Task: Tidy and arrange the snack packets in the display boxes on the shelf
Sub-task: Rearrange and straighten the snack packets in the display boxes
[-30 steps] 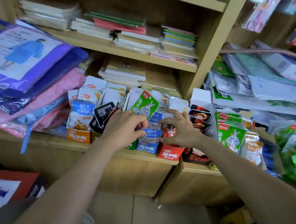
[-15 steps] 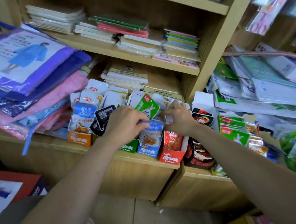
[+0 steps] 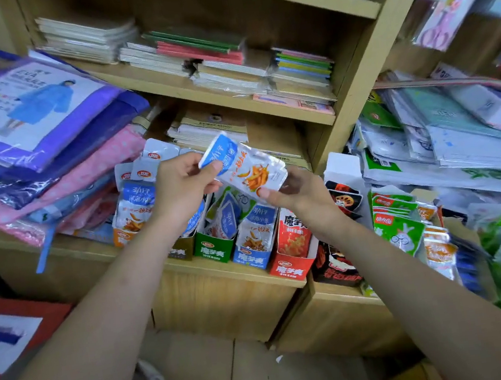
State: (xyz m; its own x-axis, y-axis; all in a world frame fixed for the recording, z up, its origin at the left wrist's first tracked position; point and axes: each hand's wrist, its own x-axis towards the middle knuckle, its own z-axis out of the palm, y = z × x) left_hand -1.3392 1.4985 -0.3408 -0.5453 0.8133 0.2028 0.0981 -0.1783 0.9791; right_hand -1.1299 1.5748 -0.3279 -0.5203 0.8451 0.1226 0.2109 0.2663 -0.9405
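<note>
2 bare forearms are seen reaching up from the lower corners over a pale tiled floor point(image 3: 205, 375). Above the shelf's front edge, a flat, glossy foil snack packet point(image 3: 244, 166) – white, with a blue band at one end and orange strips printed on its face – is held in the air between both hands. Its blue end is pinched by the thumb and curled fingers of the left hand point(image 3: 182, 190), and the opposite end is pinched by the fingertips of the right hand point(image 3: 299, 189). The packet's long axis is tilted from upper left to lower right, with the blue end pointing up and left and the printed face turned toward the camera. Just below it, small cardboard display boxes are set on the wooden shelf point(image 3: 89, 249): a green box point(image 3: 212, 250), a blue box point(image 3: 251, 258) and a red box point(image 3: 290, 268) are lined up side by side, each stuffed with crinkled packets. Matching packets point(image 3: 137, 203) are leaned beside the left hand. Farther back, soft plastic-wrapped raincoat packs point(image 3: 28, 102) are stacked at the left — and flat stacks of thin notebooks point(image 3: 222, 51) are laid on the upper shelf.
</note>
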